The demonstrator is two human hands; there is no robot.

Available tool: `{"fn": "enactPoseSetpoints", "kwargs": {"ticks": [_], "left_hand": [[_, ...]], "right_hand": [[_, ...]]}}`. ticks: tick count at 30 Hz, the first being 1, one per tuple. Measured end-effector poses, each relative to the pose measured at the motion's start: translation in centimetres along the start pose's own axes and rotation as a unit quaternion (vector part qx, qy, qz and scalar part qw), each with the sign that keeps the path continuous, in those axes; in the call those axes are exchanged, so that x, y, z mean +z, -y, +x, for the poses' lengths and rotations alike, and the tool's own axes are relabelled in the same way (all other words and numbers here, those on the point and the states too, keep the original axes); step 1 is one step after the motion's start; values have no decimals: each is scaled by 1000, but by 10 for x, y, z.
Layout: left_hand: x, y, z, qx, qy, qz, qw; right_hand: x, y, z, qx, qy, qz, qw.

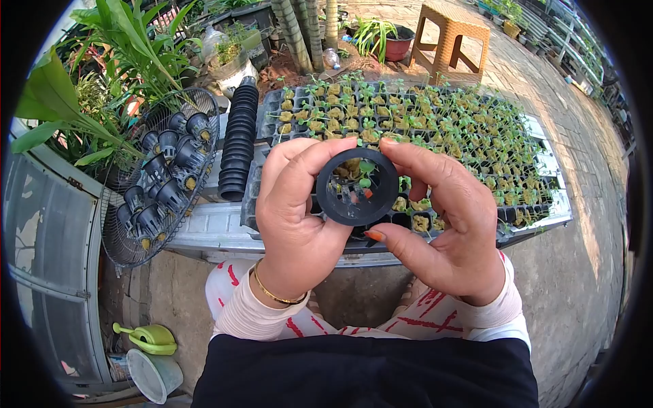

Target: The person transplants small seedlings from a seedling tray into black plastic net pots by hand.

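Observation:
A black net pot (355, 218) is held up in front of me, its round mouth facing my eyes. Inside it shows a small green seedling (366, 174) with a brownish plug behind. My left hand (299, 200) is closed around the pot's left side, index finger along the top rim. From the right, my right hand (452, 217) grips it, index fingertip at the upper rim and thumb close to the lower edge. Directly below the hands lies a black seedling tray (269, 136) of several rows of sprouts in brownish plugs.
Left of the tray lies a long stack of nested black net pots (238, 139). Beside it, a wire basket (112, 248) holds several filled pots. A green watering can (151, 338) and a pale tub (153, 377) stand on the ground. A brown stool (452, 37) stands behind.

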State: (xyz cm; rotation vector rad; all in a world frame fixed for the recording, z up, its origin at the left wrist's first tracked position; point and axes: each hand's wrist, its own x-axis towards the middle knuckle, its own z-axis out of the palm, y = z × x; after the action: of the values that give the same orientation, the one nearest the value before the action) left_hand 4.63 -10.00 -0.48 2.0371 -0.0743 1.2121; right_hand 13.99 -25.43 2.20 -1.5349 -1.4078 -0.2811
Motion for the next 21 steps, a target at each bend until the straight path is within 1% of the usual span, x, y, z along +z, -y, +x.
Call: {"fn": "enactPoseSetpoints", "kwargs": {"ticks": [1,3,6,7,9,10,11,13,14,15,17,18,19,21], "left_hand": [[1,0,0,11,1,8,1000],[3,1,-2,14,-7,5,1000],[2,2,-2,12,4,11,1000],[1,-1,-6,-3,15,-11,1000],[1,-2,-8,-38,23,-79,996],[1,-1,-9,-46,27,-104,993],[0,0,-8,-53,29,-130,990],[-5,-3,-8,-82,40,-159,983],[-14,-5,-6,-123,91,-170,974],[-18,-5,-6,-126,82,-163,975],[-24,1,-2,-133,42,-197,970],[-33,2,0,-147,47,-171,973],[-36,0,1,-170,7,-193,966],[-48,3,3,-154,-41,-214,964]], "right_hand": [[-1,2,0,16,9,0,1000],[3,2,-2,10,1,-7,1000],[3,2,-3,6,-7,-14,1000],[4,4,-5,13,-3,-9,1000],[4,2,-8,90,12,55,994],[2,3,-8,113,32,60,991],[1,4,-10,139,22,95,986],[14,4,-11,137,-70,150,977],[12,7,-11,153,-59,149,975],[13,10,-11,149,-50,156,975],[14,12,-7,164,-63,119,977],[15,17,-6,176,-59,116,976],[17,19,-4,170,-53,121,977],[18,20,-4,175,-60,109,977]]}}
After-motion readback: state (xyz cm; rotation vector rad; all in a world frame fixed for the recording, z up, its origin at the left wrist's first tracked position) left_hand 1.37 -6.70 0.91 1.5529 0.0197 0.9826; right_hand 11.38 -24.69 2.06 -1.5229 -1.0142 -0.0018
